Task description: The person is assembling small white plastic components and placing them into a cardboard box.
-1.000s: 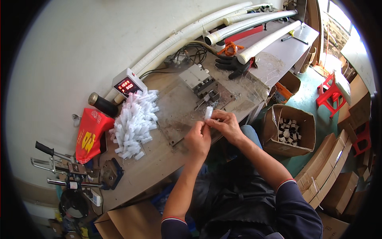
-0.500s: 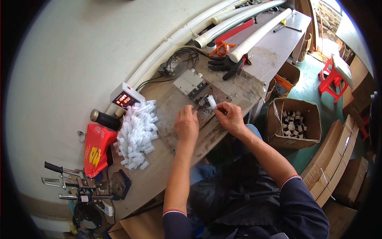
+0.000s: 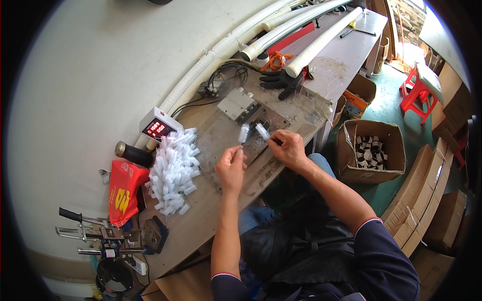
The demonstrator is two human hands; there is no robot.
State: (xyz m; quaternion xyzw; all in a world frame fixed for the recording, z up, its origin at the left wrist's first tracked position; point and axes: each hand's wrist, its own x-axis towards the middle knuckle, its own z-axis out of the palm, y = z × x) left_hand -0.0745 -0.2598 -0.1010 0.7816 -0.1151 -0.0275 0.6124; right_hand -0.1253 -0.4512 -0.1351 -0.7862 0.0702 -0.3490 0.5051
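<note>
My left hand (image 3: 231, 166) pinches the wire stem of a small white brush (image 3: 244, 133) and holds it upright over the workbench (image 3: 211, 210). To its right, my right hand (image 3: 287, 146) grips a second white brush (image 3: 262, 131) by its stem, bristle head pointing up and left. The two brush heads stand close together without touching. A heap of finished white brushes (image 3: 173, 169) lies on the bench to the left of my left hand.
A digital counter box (image 3: 159, 128), a grey metal fixture (image 3: 238, 104) and a black glove (image 3: 278, 80) sit at the bench's far side. White hoses (image 3: 281, 30) run along the wall. A red bag (image 3: 123, 190) and hand tools (image 3: 100, 236) lie left. An open carton of spools (image 3: 371, 150) stands right.
My hands have moved apart, and each now holds its own brush, where a second ago they worked together on one white piece. The view has shifted slightly.
</note>
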